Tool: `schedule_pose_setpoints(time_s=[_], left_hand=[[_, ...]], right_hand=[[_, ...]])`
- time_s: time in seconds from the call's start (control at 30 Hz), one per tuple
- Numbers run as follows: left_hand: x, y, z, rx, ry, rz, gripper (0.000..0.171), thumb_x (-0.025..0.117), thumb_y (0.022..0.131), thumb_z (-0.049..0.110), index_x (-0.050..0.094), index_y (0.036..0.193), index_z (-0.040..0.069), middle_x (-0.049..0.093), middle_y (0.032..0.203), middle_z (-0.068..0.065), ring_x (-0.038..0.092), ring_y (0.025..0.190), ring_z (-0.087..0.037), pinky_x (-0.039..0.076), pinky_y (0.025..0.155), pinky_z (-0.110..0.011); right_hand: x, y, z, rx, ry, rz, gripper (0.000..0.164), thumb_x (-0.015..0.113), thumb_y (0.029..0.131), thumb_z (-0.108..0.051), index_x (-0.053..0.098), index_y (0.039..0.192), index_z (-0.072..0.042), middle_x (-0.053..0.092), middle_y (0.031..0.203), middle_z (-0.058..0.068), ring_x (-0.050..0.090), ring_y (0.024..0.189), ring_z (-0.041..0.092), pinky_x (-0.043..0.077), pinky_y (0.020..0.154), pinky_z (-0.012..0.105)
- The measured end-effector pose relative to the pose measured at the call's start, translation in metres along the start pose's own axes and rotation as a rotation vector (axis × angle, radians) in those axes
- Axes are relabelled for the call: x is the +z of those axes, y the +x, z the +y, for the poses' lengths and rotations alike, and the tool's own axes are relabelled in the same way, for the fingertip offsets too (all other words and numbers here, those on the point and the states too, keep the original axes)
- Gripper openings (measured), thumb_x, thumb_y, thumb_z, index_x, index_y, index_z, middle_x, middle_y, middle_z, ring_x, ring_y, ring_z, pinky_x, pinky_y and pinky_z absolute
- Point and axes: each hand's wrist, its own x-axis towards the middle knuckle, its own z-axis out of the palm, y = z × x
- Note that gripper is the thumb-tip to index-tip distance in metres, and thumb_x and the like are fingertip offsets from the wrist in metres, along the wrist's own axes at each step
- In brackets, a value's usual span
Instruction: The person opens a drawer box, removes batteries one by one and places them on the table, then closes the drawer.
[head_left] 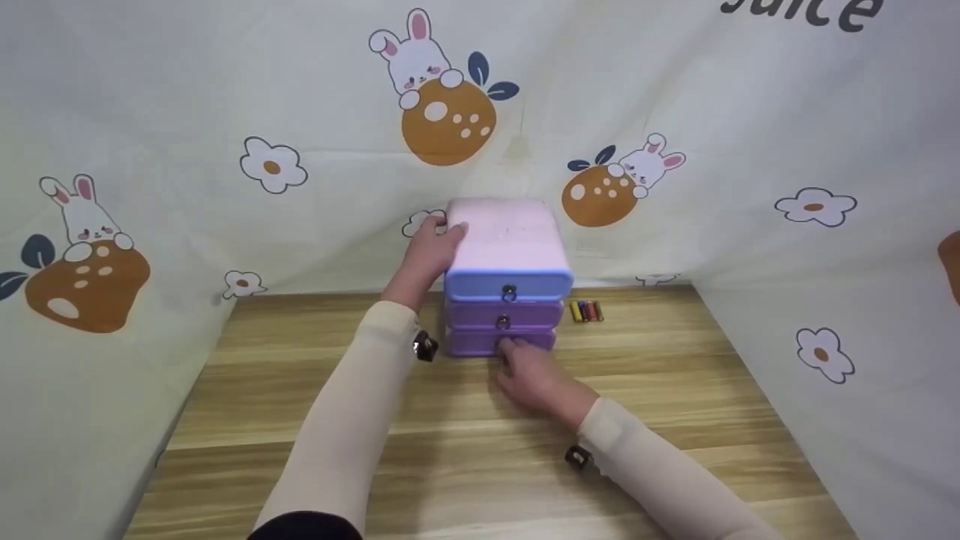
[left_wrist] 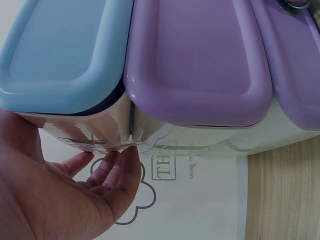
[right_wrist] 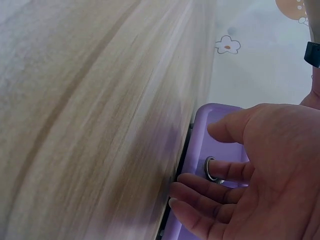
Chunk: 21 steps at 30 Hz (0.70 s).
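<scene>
A small drawer cabinet (head_left: 508, 232) stands by the back wall, with a pale pink top. Its front has a blue top drawer (left_wrist: 55, 50) and two purple drawers, the middle drawer (left_wrist: 200, 55) and the bottom drawer (right_wrist: 204, 145), all seemingly pushed in. My left hand (head_left: 431, 251) rests against the cabinet's upper left side, thumb by the top edge and fingers along the side wall. Low at the front, my right hand (head_left: 536, 379) has its index finger through the metal ring pull (right_wrist: 209, 169) of the bottom drawer. Its other fingers lie near the drawer's lower edge.
Several short coloured sticks (head_left: 586, 311), perhaps crayons, lie right of the cabinet on the wood-grain table (head_left: 315, 420). White cloth (head_left: 330, 240) printed with rabbits, oranges and flowers surrounds the table at the back and both sides.
</scene>
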Motion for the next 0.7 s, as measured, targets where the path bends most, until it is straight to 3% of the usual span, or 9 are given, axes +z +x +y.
schedule_pose_setpoints(time_s=[0.3, 0.5, 0.7], left_hand=[[0.0013, 0.0016, -0.0014, 0.007, -0.004, 0.009, 0.067, 0.058, 0.112, 0.048, 0.047, 0.16, 0.002, 0.053, 0.16, -0.023, 0.052, 0.146, -0.037, 0.045, 0.119, -0.049], [0.0, -0.0005, -0.0005, 0.018, -0.001, 0.014, 0.066, 0.058, 0.112, 0.048, 0.048, 0.159, 0.002, 0.053, 0.16, -0.024, 0.051, 0.146, -0.038, 0.044, 0.12, -0.05], [0.0005, 0.0007, -0.0009, 0.019, 0.014, 0.017, 0.066, 0.058, 0.112, 0.049, 0.049, 0.158, 0.003, 0.053, 0.16, -0.023, 0.051, 0.147, -0.038, 0.043, 0.12, -0.05]], right_hand=[[-0.0005, 0.0003, -0.0009, -0.019, 0.004, 0.052, 0.017, 0.076, 0.096, -0.011, 0.065, 0.109, -0.008, 0.065, 0.095, 0.007, 0.067, 0.088, 0.031, 0.061, 0.08, 0.051], [0.0015, 0.0018, 0.0001, -0.063, -0.03, 0.139, 0.009, 0.075, 0.097, -0.004, 0.068, 0.101, -0.008, 0.069, 0.087, 0.009, 0.07, 0.077, 0.033, 0.06, 0.068, 0.049], [0.0035, 0.0009, 0.0024, -0.095, -0.067, 0.205, 0.015, 0.078, 0.097, -0.006, 0.067, 0.09, -0.012, 0.067, 0.074, 0.007, 0.067, 0.065, 0.031, 0.056, 0.057, 0.048]])
